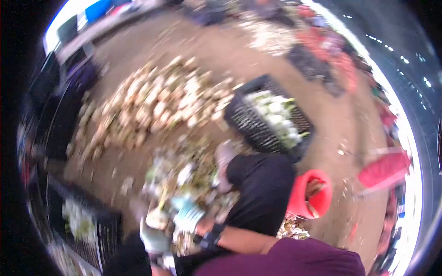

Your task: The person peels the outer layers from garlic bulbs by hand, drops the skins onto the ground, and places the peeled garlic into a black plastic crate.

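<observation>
At the lower centre my left hand (154,237), in a pale glove, is closed round a whitish onion-like bulb (157,219) with its stalk pointing up. Just to the right of the bulb is my right hand (188,214), in a light blue-green glove, with a dark watch on the wrist. Motion blur smears its fingers, and anything in them cannot be made out. Beyond both hands, trimmed leaves and peelings (202,161) litter the ground between my legs.
A big heap of bulbs (156,99) lies ahead. A black crate (251,122) of white bulbs stands right of it, another crate (108,230) at lower left. A red bucket (298,195) is beside my leg; a red sack (384,170) lies farther right.
</observation>
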`<state>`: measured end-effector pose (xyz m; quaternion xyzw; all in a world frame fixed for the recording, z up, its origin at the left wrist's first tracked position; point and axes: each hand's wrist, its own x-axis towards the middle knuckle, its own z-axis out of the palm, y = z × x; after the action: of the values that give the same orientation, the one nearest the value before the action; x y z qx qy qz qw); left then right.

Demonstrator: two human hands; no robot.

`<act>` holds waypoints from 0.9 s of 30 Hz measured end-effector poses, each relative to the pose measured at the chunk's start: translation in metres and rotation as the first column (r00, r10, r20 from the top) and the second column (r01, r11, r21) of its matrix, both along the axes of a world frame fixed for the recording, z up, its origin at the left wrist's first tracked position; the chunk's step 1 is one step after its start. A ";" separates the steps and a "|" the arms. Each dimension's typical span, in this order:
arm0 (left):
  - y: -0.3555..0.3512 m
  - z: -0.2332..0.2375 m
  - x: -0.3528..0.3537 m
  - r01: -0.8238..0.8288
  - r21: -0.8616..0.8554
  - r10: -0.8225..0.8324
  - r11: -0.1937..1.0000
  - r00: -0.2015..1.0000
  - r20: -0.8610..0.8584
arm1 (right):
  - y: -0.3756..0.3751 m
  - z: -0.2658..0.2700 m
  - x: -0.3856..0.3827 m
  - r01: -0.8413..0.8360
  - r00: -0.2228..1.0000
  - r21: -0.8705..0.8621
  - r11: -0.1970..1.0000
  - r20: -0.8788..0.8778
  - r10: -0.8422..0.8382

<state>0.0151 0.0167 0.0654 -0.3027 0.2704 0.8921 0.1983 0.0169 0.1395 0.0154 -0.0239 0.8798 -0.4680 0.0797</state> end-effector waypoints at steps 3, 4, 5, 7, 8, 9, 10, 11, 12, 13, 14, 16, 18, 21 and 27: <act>0.010 -0.013 -0.008 0.214 -0.216 -0.272 0.953 0.919 -0.287 | -0.002 -0.015 -0.017 0.306 0.952 -0.160 0.939 0.042 -0.303; 0.012 -0.018 0.006 -0.057 -0.698 -0.375 0.714 0.811 -0.450 | -0.007 -0.025 -0.019 0.330 0.941 -0.157 0.931 0.134 -0.312; 0.004 -0.037 0.005 -0.183 -0.792 -0.475 0.583 0.714 -0.515 | -0.006 -0.023 -0.023 0.318 0.939 -0.108 0.942 0.174 -0.297; 0.008 -0.038 -0.004 -0.353 -0.834 -0.464 0.424 0.706 -0.535 | -0.008 -0.008 -0.024 0.295 0.941 -0.112 0.949 0.207 -0.268; 0.019 -0.020 0.001 -0.418 -0.754 -0.251 0.506 0.765 -0.593 | -0.009 0.002 -0.022 0.293 0.946 -0.158 0.943 0.192 -0.262; 0.011 -0.010 0.001 -0.221 -0.658 -0.243 0.719 0.808 -0.537 | -0.012 0.004 -0.018 0.282 0.958 -0.332 0.900 0.047 -0.283; 0.000 -0.010 0.001 -0.014 -0.495 -0.258 0.869 0.841 -0.476 | -0.016 0.000 -0.016 0.225 0.960 -0.313 0.922 -0.093 -0.266; -0.028 -0.064 -0.004 0.069 -0.067 -0.090 0.995 0.908 -0.408 | -0.024 -0.003 -0.017 0.221 0.951 -0.498 0.838 -0.079 -0.298; -0.013 0.001 0.002 0.166 0.208 -0.114 0.964 0.964 -0.240 | -0.029 -0.002 -0.019 0.209 0.944 -0.662 0.720 -0.055 -0.326; -0.002 0.009 -0.001 0.084 -0.047 -0.093 0.995 0.958 -0.270 | -0.030 0.009 -0.017 0.185 0.857 -0.454 0.871 -0.360 -0.370; 0.007 0.014 -0.003 -0.014 -0.297 -0.081 0.955 0.949 -0.304 | -0.021 0.021 -0.018 0.084 0.945 -0.323 0.943 -0.275 -0.179; -0.009 -0.014 -0.005 0.092 -0.360 -0.208 0.929 0.931 -0.300 | -0.004 0.063 -0.013 0.074 0.994 -0.507 0.859 -0.026 -0.102; -0.056 -0.105 -0.017 0.244 -0.087 -0.253 0.966 0.962 -0.104 | -0.001 0.045 -0.019 0.103 0.994 -0.394 0.913 0.000 -0.112; -0.018 -0.002 0.002 0.128 -0.207 -0.209 0.970 0.872 -0.443 | -0.003 0.031 -0.010 0.075 0.987 -0.326 0.942 -0.112 -0.117; -0.031 0.020 0.010 0.168 -0.167 -0.237 0.972 0.695 -0.679 | 0.011 0.020 -0.007 0.283 0.945 -0.136 0.949 0.208 -0.252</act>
<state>0.0254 -0.0139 0.0852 0.0766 0.3973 0.8994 0.1653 0.0096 0.1501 0.0355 0.1341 0.8218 -0.5453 0.0959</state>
